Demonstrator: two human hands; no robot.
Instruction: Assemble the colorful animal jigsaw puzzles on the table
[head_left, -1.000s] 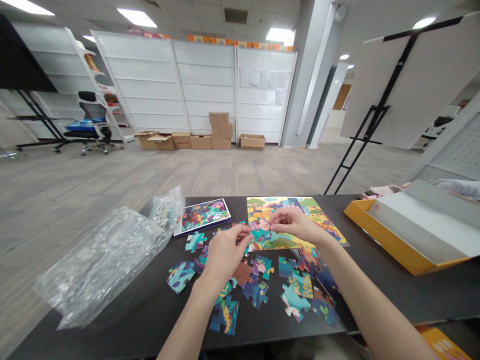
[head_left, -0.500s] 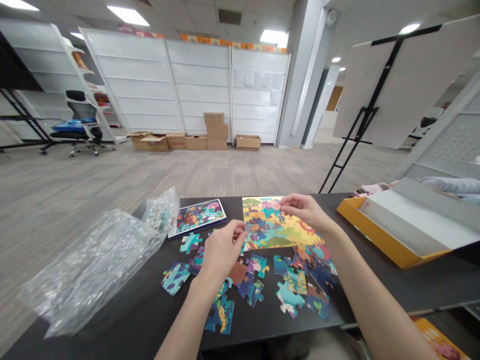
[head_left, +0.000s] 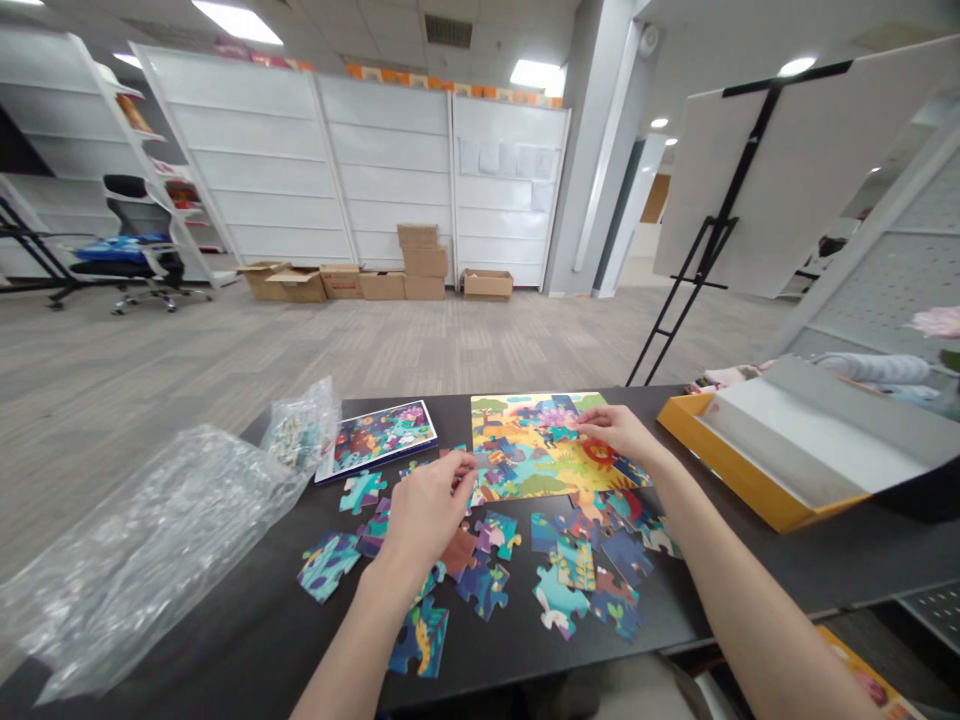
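My right hand (head_left: 621,432) is over the upper right of a yellow picture board (head_left: 544,484) with a lion and trees. Its fingertips pinch the edge of a pink-flowered puzzle piece (head_left: 558,419) there. My left hand (head_left: 429,502) hovers at the board's left edge, thumb and fingers closed together; what they hold, if anything, is hidden. Several puzzle pieces lie on the board's left part. More loose ones, such as a teal piece with a white rabbit (head_left: 559,598) and a blue-green piece (head_left: 328,565), are scattered on the black table (head_left: 495,650) below.
A small picture card or box (head_left: 381,438) lies left of the board. Beside it is a crumpled clear plastic bag (head_left: 172,540) with pieces in its far end (head_left: 300,430). An open yellow-sided box (head_left: 739,470) stands at right, and an easel (head_left: 694,260) behind the table.
My right hand has lowered slightly, and the pink piece now sits flatter at the board's top. My left hand has barely shifted. The whole view has turned a little to the right.
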